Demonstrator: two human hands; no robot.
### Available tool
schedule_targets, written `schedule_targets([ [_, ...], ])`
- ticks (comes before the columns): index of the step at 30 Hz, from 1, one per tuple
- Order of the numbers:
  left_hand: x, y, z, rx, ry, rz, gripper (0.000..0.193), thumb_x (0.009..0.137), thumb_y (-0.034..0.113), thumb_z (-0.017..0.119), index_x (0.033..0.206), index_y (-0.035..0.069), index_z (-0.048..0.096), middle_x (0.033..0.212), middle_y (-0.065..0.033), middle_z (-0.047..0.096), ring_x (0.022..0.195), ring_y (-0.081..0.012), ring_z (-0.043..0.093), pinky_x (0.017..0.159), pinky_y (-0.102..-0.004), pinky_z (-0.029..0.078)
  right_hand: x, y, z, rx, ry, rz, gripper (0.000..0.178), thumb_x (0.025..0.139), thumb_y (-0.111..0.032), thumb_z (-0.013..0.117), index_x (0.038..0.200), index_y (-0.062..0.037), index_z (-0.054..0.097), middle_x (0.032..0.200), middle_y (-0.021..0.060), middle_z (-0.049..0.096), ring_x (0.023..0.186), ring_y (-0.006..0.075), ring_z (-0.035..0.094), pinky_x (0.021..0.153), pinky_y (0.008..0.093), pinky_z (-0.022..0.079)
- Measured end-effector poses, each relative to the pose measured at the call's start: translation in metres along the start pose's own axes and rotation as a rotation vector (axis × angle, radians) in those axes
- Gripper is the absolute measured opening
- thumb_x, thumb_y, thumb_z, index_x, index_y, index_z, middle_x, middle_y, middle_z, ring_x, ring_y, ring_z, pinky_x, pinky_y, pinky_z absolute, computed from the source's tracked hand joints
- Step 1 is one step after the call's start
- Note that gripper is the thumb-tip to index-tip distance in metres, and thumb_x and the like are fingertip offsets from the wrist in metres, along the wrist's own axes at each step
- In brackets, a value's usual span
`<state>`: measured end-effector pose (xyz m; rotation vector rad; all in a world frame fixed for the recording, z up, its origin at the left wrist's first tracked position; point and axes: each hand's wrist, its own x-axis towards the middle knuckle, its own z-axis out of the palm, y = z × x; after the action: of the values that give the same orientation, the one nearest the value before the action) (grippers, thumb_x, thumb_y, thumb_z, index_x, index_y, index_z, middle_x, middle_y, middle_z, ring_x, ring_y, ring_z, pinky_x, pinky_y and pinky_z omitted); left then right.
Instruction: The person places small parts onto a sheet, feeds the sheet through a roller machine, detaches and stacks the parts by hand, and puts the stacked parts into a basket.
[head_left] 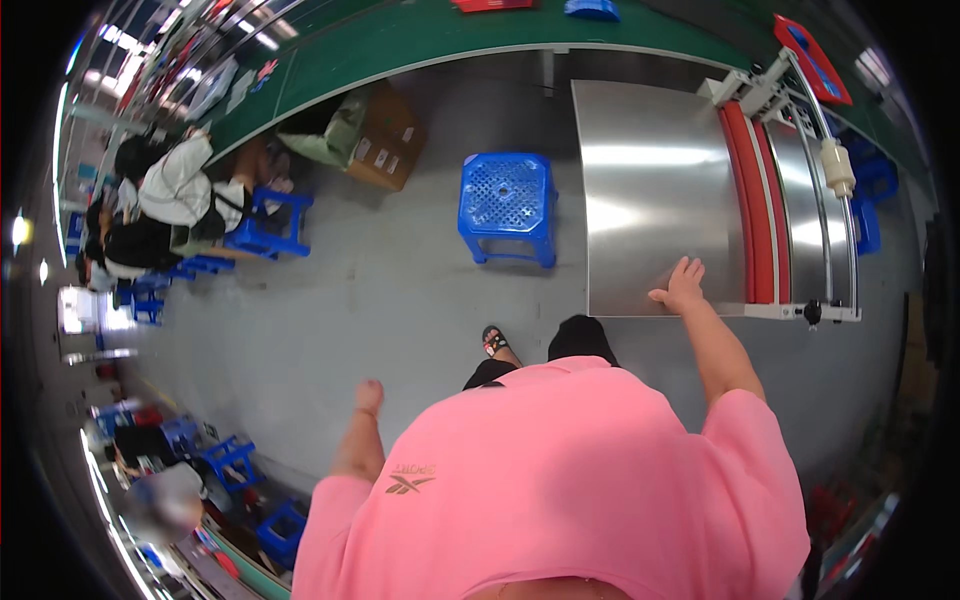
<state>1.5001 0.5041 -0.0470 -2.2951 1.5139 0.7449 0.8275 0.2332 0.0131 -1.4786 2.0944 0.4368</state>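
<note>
My right hand [682,288] rests on the near edge of a smooth silver metal plate [650,175], fingers spread and holding nothing. The plate is the flat bed of a machine, with red rollers [750,200] along its right side. Over the floor, to the left of my body, hangs my left hand [369,396]; it touches nothing that I can see, and its fingers are hidden from above. Ahead of me, just left of the plate, stands a blue plastic stool [506,200] with a perforated seat.
A long green bench [400,45] runs across the back, carrying a red tray [812,62] at right. Below it stands a cardboard box [388,145] with greenish wrapping. People [180,180] sit on blue stools at left. The machine's metal bars and cream knob [837,167] rise at right.
</note>
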Motion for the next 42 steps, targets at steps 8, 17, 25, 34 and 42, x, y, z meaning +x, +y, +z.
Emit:
schedule_targets([
  [8,0.279,0.222,-0.288,-0.45,0.472,0.241,0.026,0.083,0.02,0.054,0.101,0.005,0.066,0.102,-0.0161,0.066,0.099,-0.0314,0.061,0.086,-0.0373,0.048,-0.004,-0.014,-0.01,0.082,-0.036,0.028,0.115,0.069,-0.033,0.081,0.143,0.0055,0.001,0.151,0.028,-0.002,0.141,0.0403,-0.001,0.107,0.054,0.028],
  [17,0.136,0.52,-0.213,0.109,-0.314,1.241,0.031,0.084,0.014,0.055,0.114,0.007,0.059,0.106,-0.0145,0.063,0.099,-0.0322,0.059,0.088,-0.0401,0.047,-0.005,-0.016,-0.02,0.08,-0.062,0.068,0.115,0.066,-0.035,0.082,0.143,0.0057,0.007,0.15,0.0279,0.003,0.141,0.0403,0.001,0.108,0.0531,0.027],
  [25,0.122,0.552,-0.238,0.624,-0.432,1.434,0.031,0.082,0.012,0.054,0.112,0.008,0.059,0.104,-0.0147,0.062,0.1,-0.0325,0.059,0.085,-0.0417,0.047,-0.01,-0.011,-0.019,0.136,0.041,0.042,0.114,0.063,-0.036,0.083,0.143,0.0052,0.012,0.15,0.0278,0.009,0.141,0.0401,0.006,0.107,0.052,0.029],
  [34,0.247,0.68,-0.331,-0.036,-0.01,1.193,0.025,0.084,0.015,0.057,0.105,0.004,0.063,0.099,-0.0121,0.065,0.087,-0.0243,0.064,0.075,-0.0347,0.051,-0.011,-0.007,-0.014,0.191,0.118,0.029,0.111,0.062,-0.032,0.084,0.142,0.0052,0.016,0.149,0.0281,0.011,0.141,0.0401,0.009,0.108,0.0539,0.027],
  [42,0.41,0.929,-0.433,-0.438,0.267,0.712,0.035,0.08,0.009,0.056,0.113,-0.003,0.058,0.104,-0.0189,0.063,0.095,-0.0313,0.063,0.078,-0.0347,0.052,-0.01,-0.018,-0.02,0.318,0.103,0.075,0.109,0.061,-0.025,0.084,0.141,0.0068,0.017,0.149,0.029,0.01,0.14,0.0432,0.008,0.106,0.0602,0.022],
])
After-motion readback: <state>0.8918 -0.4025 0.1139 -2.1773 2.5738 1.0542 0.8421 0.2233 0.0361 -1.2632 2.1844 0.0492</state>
